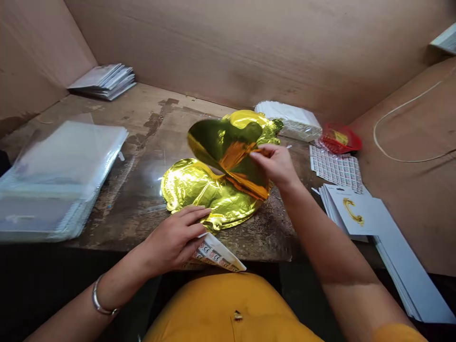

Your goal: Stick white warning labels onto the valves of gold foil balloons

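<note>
My right hand [278, 164] pinches the edge of a flat gold foil balloon [210, 137] and holds it raised and bent above the table. Beneath it a second gold foil balloon [192, 185] lies flat and wrinkled near the front edge. My left hand [180, 235] has its fingertips on this lower balloon. A sheet of small CE-marked stickers [217, 254] is held beneath the thumb of that same hand, its corner pointing toward me. More gold foil [245, 118] lies behind the raised balloon, partly covered by it.
Clear plastic bags [71, 161] are stacked at the left, and printed papers [103, 80] at the back left. On the right are a white packet [288, 118], a red basket [344, 137], a sticker sheet [337, 168], and white cards [356, 209] with a gold letter picture. Wooden panels surround the table.
</note>
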`<state>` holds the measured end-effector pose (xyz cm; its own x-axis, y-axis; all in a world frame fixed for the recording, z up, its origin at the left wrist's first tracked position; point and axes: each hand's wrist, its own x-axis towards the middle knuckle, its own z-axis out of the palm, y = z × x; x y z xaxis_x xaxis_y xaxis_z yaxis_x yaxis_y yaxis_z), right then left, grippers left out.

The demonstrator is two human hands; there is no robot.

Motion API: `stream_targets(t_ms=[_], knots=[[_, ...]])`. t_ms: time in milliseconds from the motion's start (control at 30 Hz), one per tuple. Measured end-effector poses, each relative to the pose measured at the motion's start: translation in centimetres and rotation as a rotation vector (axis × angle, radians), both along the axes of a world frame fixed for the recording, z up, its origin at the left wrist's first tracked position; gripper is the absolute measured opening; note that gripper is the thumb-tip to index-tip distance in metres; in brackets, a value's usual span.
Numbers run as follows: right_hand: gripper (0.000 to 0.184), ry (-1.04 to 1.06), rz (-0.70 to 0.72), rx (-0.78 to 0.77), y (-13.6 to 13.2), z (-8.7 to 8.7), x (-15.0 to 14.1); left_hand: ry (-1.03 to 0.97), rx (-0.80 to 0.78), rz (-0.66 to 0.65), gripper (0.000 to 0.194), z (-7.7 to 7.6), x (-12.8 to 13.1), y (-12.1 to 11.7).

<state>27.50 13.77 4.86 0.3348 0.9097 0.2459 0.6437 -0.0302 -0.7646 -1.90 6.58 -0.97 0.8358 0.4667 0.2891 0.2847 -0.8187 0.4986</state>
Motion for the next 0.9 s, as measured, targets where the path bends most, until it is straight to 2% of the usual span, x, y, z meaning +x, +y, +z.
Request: stream_targets(t_ms=[100,167,267,333,400,467,500,567,633,700,767,833,900], knots=[[0.009,-0.039,-0.215,0.029,4.5,-0.2,4.7,-0.020,0.010,0.001,0.013,-0.2,0.1,0.0],[0.012,-0.079,-0.324,0.025,6.1,-0.8,6.9,-0.035,0.022,0.004,0.014,-0.4,0.2,0.1],[0.027,-0.141,-0.455,0.033,6.5,-0.8,8.0,-0.045,0.014,0.005,0.014,-0.4,0.3,0.3],[0.038,-0.203,-0.466,0.069,5.3,0.1,6.8,-0.060,-0.016,-0.002,0.014,-0.2,0.3,0.4],[0.038,-0.303,-0.334,0.128,2.3,1.4,4.1,-0.114,-0.083,-0.009,0.015,0.3,0.0,0.1],[0.027,-0.376,-0.018,0.151,-2.4,2.6,0.3,-0.210,-0.211,0.042,0.016,1.2,-0.2,-0.8],[0.024,-0.374,0.162,0.068,-5.1,3.2,-1.7,-0.262,-0.300,0.109,0.015,1.6,-0.3,-1.4],[0.029,-0.344,0.471,-0.172,-10.3,3.9,-5.2,-0.353,-0.519,0.345,0.014,2.4,-0.3,-2.6],[0.034,-0.292,0.578,-0.331,-13.8,3.7,-7.3,-0.423,-0.816,0.492,0.017,2.7,0.0,-3.7],[0.025,-0.211,0.562,-0.436,-15.2,2.9,-7.8,-0.524,-1.090,0.528,0.020,2.3,0.4,-4.5],[0.020,-0.103,0.555,-0.518,-14.9,1.7,-7.3,-0.617,-1.276,0.524,0.020,1.7,0.6,-5.0],[0.024,-0.026,0.596,-0.590,-13.9,1.0,-6.3,-0.673,-1.353,0.532,0.019,1.2,0.6,-5.3],[0.023,-0.052,0.648,-0.632,-13.1,1.1,-5.6,-0.693,-1.362,0.559,0.016,1.1,0.6,-5.6]])
